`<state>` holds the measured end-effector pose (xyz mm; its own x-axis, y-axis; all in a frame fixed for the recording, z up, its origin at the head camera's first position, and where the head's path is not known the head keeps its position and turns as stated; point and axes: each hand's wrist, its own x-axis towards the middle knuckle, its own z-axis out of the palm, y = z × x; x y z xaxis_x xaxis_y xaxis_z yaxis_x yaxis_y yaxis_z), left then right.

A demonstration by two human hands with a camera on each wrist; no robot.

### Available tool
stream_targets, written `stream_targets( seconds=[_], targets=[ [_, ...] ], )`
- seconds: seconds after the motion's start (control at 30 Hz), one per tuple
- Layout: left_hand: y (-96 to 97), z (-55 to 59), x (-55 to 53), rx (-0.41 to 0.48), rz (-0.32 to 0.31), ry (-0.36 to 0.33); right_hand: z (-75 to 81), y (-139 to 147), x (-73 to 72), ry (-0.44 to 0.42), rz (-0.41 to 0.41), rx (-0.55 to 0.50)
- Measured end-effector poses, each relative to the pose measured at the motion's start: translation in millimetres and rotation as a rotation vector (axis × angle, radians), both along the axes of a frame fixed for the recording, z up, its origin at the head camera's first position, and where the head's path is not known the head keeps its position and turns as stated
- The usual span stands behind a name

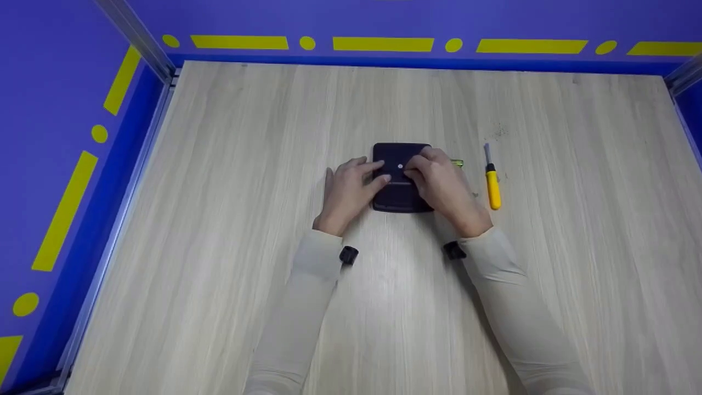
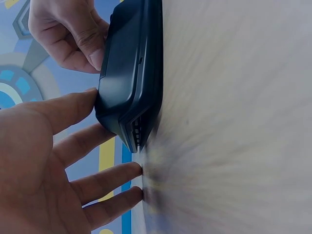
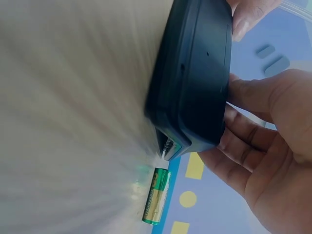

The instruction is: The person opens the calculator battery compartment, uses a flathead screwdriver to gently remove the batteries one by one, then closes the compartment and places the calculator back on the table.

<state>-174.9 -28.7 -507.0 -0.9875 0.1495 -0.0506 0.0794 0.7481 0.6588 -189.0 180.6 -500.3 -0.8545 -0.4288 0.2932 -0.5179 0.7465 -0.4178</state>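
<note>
A flat black device [image 1: 403,198] with rounded corners lies on the table, a small white dot [image 1: 400,165] on its upper face. Straight fingers of my left hand [image 1: 351,184] touch its left side, thumb and index on the device; in the left wrist view the lower fingers of that hand [image 2: 34,170] reach the table. My right hand [image 1: 441,178] bends over the device's right part, thumb and index tips close together beside the dot. Whether something small is between them is hidden. A green and gold battery [image 3: 157,195] lies just beyond the device, mostly behind the right hand in the head view.
A screwdriver [image 1: 493,186] with a yellow handle lies right of the right hand, its tip pointing away. Dark specks [image 1: 498,131] are scattered beyond it. Blue walls [image 1: 362,16] with yellow marks border the wooden table [image 1: 247,164] at the back and left.
</note>
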Motion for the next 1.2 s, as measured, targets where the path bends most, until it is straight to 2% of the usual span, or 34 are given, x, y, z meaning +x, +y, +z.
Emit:
stream_targets(
  seconds=[0.6,0.77,0.87,0.97,1.1,1.2],
  targets=[
    [0.3,0.7,-1.1,-0.009,0.0,-0.006,1.6,0.7,-0.7,-0.034,-0.008,-0.022],
    [-0.4,0.4,-1.5,0.011,-0.009,0.031,7.0,1.2,1.5,-0.089,-0.062,-0.037],
    [-1.1,0.9,-2.2,0.077,0.021,0.062,12.4,2.5,2.8,-0.172,-0.129,-0.076],
    [-2.3,1.7,-3.0,0.196,0.084,0.073,17.7,5.0,3.5,-0.262,-0.206,-0.112],
    [-3.1,3.2,-4.0,0.385,0.154,0.014,23.4,10.9,2.2,-0.352,-0.3,-0.146],
    [-2.9,5.0,-4.6,0.506,0.195,-0.078,25.8,15.6,0.0,-0.416,-0.34,-0.142]
  ],
)
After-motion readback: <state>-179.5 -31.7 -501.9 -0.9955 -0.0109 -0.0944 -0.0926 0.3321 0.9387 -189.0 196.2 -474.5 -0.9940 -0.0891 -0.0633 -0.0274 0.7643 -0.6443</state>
